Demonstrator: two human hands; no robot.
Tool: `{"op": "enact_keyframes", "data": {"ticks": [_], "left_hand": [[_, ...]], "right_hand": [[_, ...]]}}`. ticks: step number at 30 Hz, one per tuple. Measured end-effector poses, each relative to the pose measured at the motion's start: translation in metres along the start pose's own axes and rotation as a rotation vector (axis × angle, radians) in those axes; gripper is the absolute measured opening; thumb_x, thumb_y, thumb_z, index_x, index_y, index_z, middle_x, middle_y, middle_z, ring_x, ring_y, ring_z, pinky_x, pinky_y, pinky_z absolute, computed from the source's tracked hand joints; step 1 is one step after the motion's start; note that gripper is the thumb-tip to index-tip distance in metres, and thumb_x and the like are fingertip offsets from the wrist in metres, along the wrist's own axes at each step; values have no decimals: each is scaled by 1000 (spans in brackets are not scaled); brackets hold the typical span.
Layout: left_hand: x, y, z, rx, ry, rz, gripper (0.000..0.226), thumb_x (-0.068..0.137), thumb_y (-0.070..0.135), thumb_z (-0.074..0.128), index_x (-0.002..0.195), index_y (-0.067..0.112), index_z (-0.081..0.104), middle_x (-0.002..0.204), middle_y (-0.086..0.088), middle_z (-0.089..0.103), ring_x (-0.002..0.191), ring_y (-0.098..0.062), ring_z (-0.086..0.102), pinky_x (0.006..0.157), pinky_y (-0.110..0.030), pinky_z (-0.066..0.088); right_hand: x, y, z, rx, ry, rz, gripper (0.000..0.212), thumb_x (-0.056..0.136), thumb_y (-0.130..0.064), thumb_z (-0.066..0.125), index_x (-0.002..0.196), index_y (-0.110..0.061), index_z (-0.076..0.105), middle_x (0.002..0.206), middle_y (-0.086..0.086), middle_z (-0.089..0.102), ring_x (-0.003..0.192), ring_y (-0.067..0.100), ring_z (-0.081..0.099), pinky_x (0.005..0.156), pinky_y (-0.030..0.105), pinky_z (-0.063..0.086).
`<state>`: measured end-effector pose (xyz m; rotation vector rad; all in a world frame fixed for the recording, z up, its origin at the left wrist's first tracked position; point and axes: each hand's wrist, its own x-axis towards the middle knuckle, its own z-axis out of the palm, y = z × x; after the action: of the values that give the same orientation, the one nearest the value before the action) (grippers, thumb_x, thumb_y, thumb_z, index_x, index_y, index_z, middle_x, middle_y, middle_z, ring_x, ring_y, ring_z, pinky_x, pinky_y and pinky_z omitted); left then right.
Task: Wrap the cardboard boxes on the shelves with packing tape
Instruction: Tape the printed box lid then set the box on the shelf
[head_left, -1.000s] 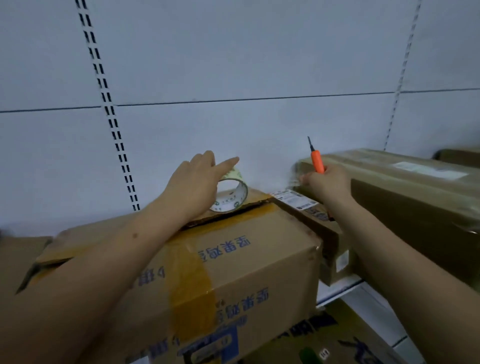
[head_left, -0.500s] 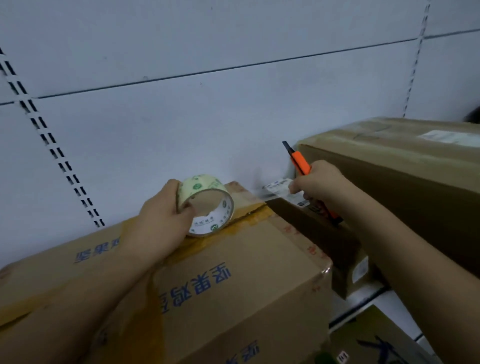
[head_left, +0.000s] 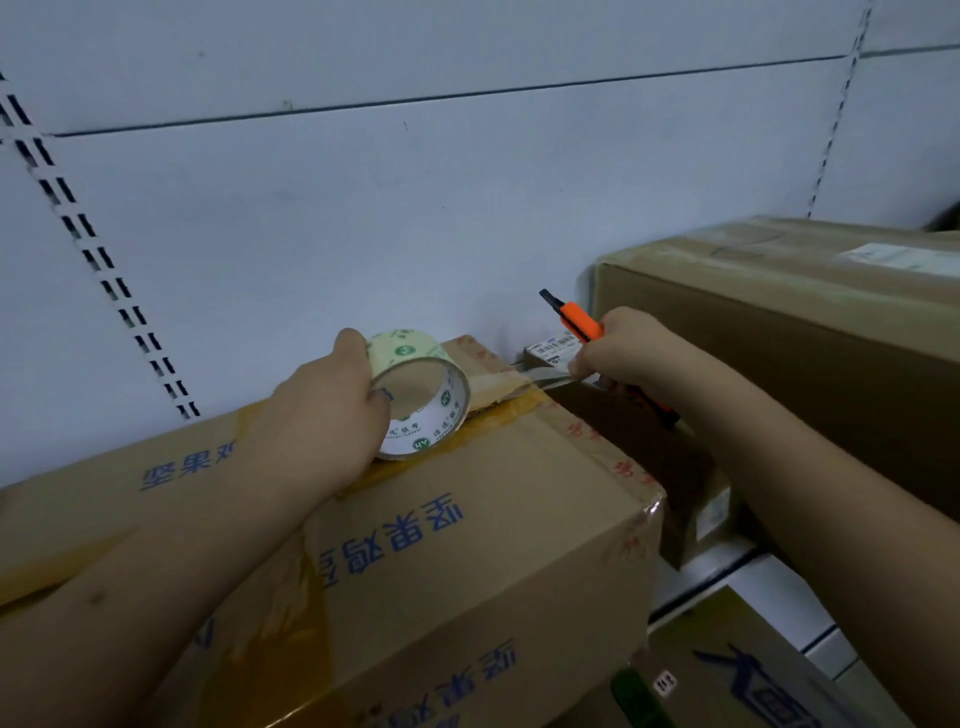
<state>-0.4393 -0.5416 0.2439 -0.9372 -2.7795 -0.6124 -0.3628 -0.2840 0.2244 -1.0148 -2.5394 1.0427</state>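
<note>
While left hand (head_left: 332, 410) grips tape roll (head_left: 421, 395) standing on printed cardboard box (head_left: 467, 545), right hand (head_left: 618, 353) holds orange knife (head_left: 579, 322), pinching clear tape strip (head_left: 540, 376) stretched between hands.

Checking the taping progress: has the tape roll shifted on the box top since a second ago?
Yes. The tape roll in the left hand moved back from the printed box's right end, stretching tape toward the right hand.

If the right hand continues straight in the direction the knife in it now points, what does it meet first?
Probably the white back wall. The right hand holds the orange knife pointing up and away; nothing shows between tip and wall, though depth is unclear.
</note>
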Motion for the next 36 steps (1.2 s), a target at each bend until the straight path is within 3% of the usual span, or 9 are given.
{"op": "enact_keyframes", "data": {"ticks": [3, 9, 14, 18, 22, 27, 30, 33, 36], "left_hand": [[-1, 1, -1, -16, 1, -20, 18, 99, 15, 49, 88, 12, 34, 80, -11, 54, 71, -25, 53, 58, -37, 39], [-1, 2, -2, -70, -12, -84, 19, 96, 15, 52, 86, 14, 35, 84, -11, 54, 73, -24, 52, 62, -38, 41], [1, 0, -3, -91, -29, -87, 16, 96, 14, 50, 88, 12, 36, 84, -10, 53, 72, -22, 50, 61, -36, 38], [0, 0, -4, -98, -27, -62, 20, 98, 13, 46, 83, 16, 33, 83, -9, 51, 72, -20, 49, 60, -36, 37], [-4, 1, -3, -74, 19, -31, 7, 98, 13, 42, 95, 10, 37, 81, -9, 52, 70, -22, 51, 58, -35, 37], [-6, 2, -2, -107, 32, -50, 12, 97, 15, 45, 105, 11, 37, 81, -8, 53, 68, -19, 52, 53, -32, 37], [-3, -2, -3, -146, -37, -99, 21, 94, 19, 53, 110, 13, 39, 86, -5, 54, 71, -15, 51, 52, -30, 35], [4, -12, -6, -66, -123, -108, 25, 93, 28, 57, 110, 14, 47, 92, -3, 57, 76, -13, 53, 56, -29, 38], [8, -16, -9, -4, -104, -111, 24, 96, 37, 51, 95, 14, 57, 84, -4, 60, 78, -19, 57, 61, -31, 41]], "right_hand": [[-3, -9, 9, -160, -5, -30, 17, 88, -15, 64, 97, -2, 60, 71, 8, 59, 56, 20, 56, 50, 25, 44], [-14, -26, 21, -302, -77, -48, 28, 99, -32, 52, 108, -5, 52, 81, 6, 52, 78, 23, 54, 68, 29, 43], [-22, -35, 24, -439, -100, -101, 40, 104, -34, 41, 129, -4, 48, 122, 15, 56, 94, 27, 50, 84, 33, 43], [-21, -33, 23, -529, -164, -77, 38, 102, -31, 49, 130, -5, 48, 103, 10, 52, 91, 28, 50, 76, 30, 39], [-22, -18, 21, -670, -64, -131, 16, 95, -32, 57, 93, -19, 47, 98, -1, 54, 100, 26, 56, 81, 34, 46], [-7, -13, 6, -112, 78, 18, 34, 89, -39, 69, 92, -5, 65, 81, 8, 69, 58, 19, 56, 51, 26, 41], [-13, -19, -1, 178, 22, -26, 36, 90, -39, 69, 94, -4, 72, 82, 6, 75, 47, 13, 51, 51, 26, 45], [-25, -22, 18, -18, -21, -141, 49, 83, -54, 71, 91, -6, 71, 70, 4, 67, 56, 16, 57, 57, 28, 48], [-27, -14, 38, -176, 132, -239, 48, 82, -59, 68, 88, -12, 68, 76, 4, 66, 72, 22, 63, 69, 38, 53]]}}
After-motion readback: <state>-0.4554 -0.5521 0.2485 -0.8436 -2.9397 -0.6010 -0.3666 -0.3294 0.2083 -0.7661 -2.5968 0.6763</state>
